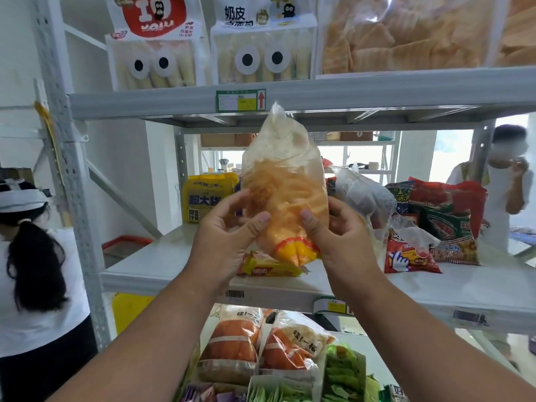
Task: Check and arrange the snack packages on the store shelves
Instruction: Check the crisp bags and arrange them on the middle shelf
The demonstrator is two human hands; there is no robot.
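I hold a clear bag of orange crisps [282,181] upright in front of the middle shelf [174,265], its yellow bottom end just above the shelf. My left hand [229,230] grips its left side with thumb across the front. My right hand [333,230] grips its right side the same way. A yellow wafer pack [266,266] lies flat on the shelf under the bag. A yellow bag [203,197] stands behind to the left. Red and green snack packs [435,224] lie heaped on the right of the shelf.
The upper shelf [319,91] carries big packs with cartoon eyes [156,53] and crisp bags [400,33]. Orange and green packs [261,349] fill the lower shelf. A person in white [32,271] stands at the left; another person [504,181] stands behind the shelving on the right.
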